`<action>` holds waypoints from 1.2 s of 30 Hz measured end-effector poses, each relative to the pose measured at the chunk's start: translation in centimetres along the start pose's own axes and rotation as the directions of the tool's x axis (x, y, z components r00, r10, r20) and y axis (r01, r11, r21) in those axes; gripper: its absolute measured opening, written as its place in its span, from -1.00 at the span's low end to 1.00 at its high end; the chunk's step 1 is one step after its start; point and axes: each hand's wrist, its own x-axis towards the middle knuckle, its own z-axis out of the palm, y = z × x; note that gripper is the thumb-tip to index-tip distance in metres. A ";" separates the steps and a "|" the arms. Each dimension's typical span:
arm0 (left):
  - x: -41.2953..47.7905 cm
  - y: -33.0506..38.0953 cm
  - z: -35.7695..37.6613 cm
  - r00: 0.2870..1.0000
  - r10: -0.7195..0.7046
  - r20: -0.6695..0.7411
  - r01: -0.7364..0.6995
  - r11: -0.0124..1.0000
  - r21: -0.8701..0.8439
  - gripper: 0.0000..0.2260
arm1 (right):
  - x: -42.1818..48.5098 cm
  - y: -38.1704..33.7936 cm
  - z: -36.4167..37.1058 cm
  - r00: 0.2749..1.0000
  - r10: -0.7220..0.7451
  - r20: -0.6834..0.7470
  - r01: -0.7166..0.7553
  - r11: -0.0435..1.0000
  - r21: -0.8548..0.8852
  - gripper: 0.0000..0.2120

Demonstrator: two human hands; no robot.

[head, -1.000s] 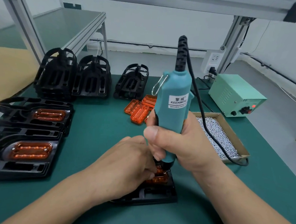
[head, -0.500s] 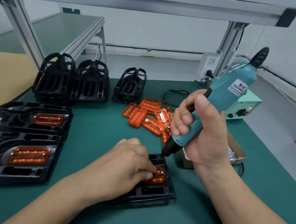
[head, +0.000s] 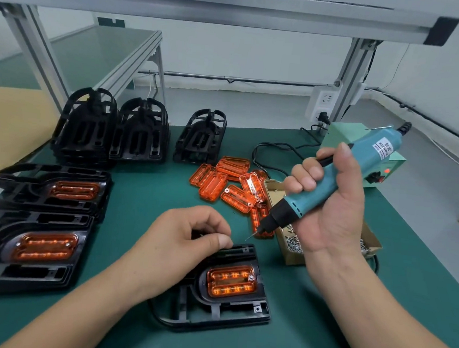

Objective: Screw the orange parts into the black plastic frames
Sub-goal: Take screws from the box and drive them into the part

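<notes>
near the front edge of the tabletop [head: 140, 184], in the middle, a black frame [head: 213, 306] is laid flat. an orange part [head: 231, 281] is set in its rounded pocket, and a small silver screw [head: 251, 277] is seen at the right end of that part.

the left hand [head: 180, 241] is held over the back left corner of this frame. its fingers are curled in and the thumb tip is pressed to the first finger. whether something tiny is pinched there cannot be told.

the blue screwdriver [head: 331, 181] is gripped by the right hand [head: 334, 208], with all the fingers wrapped round it. the tool is tilted, with its thin tip pointed down and to the left. the tip is held in the air, just behind the frame and apart from it.

a cardboard box of screws [head: 293, 255] is placed toward the right edge, partly hidden by the right hand. a heap of loose orange parts [head: 230, 184] is spread just behind and to the left of the box.

along the left edge, two finished frames [head: 27, 249] with orange parts in them are laid one behind the other. at the back left, three stacks of empty black frames [head: 141, 132] are lined up. a green power box [head: 361, 139] is set at the back right corner.
</notes>
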 end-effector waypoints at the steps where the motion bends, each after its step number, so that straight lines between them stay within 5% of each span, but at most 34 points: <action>1: 0.0 0.0 -0.1 1.000 0.008 -0.023 -0.008 1.000 -0.005 -0.94 | 0.0 0.0 0.0 1.000 0.002 0.002 -0.002 1.000 0.004 -0.78; 8: -0.1 0.3 -0.1 0.999 -0.022 -0.024 0.017 0.981 -0.195 -0.94 | -0.5 0.6 0.7 0.999 -0.007 -0.041 0.008 0.999 0.038 -0.77; 15: -0.1 0.6 0.4 0.994 -0.096 0.054 0.110 0.855 -0.508 -0.83 | -0.9 0.5 1.0 0.999 -0.019 -0.034 0.021 0.998 0.061 -0.75; 36: -0.1 0.2 1.2 0.980 -0.173 0.102 0.201 0.835 -0.512 -0.83 | -1.0 0.5 0.9 0.998 -0.033 -0.046 0.035 0.998 0.048 -0.75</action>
